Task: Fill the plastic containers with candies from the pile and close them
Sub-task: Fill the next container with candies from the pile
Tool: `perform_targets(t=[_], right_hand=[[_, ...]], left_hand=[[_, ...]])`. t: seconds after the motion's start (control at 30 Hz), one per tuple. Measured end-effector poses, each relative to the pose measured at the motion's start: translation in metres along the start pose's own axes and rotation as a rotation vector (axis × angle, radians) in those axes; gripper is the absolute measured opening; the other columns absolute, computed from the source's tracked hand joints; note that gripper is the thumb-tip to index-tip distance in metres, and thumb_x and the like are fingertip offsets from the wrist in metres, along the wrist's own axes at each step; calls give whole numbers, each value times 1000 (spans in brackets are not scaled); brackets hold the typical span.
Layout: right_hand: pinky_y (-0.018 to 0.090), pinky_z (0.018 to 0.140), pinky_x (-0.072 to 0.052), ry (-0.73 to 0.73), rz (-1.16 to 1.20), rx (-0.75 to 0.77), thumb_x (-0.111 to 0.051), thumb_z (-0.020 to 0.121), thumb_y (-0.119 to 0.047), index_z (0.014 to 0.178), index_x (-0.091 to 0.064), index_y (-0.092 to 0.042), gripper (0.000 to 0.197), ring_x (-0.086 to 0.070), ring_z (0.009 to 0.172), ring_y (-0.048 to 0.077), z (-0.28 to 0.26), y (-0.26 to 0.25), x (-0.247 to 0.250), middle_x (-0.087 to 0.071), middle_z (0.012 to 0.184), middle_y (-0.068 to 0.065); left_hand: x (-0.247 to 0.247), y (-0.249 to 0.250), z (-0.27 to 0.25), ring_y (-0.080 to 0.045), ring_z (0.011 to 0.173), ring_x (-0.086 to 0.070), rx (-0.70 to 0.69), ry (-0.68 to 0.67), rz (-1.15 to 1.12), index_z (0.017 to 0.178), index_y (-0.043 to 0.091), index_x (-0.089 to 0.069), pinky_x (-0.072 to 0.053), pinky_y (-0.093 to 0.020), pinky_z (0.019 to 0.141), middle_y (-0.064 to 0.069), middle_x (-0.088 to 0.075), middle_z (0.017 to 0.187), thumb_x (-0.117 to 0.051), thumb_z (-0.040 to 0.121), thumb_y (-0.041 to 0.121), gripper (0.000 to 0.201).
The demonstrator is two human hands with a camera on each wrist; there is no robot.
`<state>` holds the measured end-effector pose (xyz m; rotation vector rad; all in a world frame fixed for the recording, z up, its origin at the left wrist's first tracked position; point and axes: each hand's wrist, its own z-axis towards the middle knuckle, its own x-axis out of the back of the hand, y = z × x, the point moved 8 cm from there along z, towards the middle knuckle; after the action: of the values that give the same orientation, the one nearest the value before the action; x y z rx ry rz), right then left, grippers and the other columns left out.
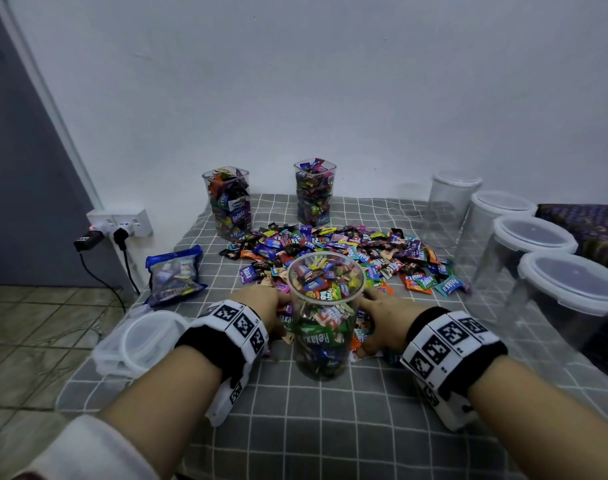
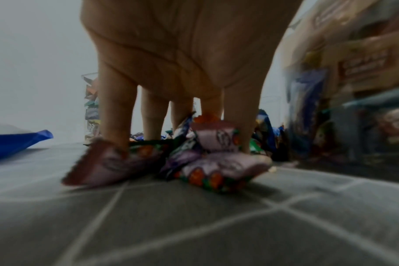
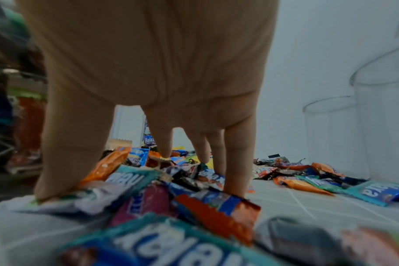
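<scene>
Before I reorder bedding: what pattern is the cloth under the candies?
Grey cloth with a white grid; clearest in the head view.

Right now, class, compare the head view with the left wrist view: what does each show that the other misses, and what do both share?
Only the head view shows the four lidded empty containers, the loose lid, the wall socket and the right hand. Only the left wrist view shows the left hand's fingers reaching straight down onto pink-wrapped candies. Both show the left hand, the container being filled, the blue bag and the checked cloth.
</scene>
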<state>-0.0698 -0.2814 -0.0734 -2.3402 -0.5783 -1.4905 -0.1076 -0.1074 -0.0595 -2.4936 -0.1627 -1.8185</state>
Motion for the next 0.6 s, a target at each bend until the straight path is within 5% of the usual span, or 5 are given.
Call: perform_targets(t=[0.37, 0.6], right_hand=[[37, 99, -43, 0, -43, 4, -64, 85, -41, 143, -34, -33, 66, -43, 125, 26, -14, -10, 4, -39, 137, 7], [34, 96, -43, 65, -22, 26, -60, 90, -32, 135, -46, -25, 48, -47, 119, 25, -16, -12, 8, -47, 129, 7]], left_hand=[[11, 3, -3, -26, 99, -60, 17, 133, -10, 89, 26, -61, -41, -27, 70, -6, -65, 106, -56, 91, 30, 7], [12, -3, 0, -25, 101, -59, 63, 167, -36, 98, 26, -63, -46, -31, 75, -4, -64, 108, -53, 92, 32, 13]])
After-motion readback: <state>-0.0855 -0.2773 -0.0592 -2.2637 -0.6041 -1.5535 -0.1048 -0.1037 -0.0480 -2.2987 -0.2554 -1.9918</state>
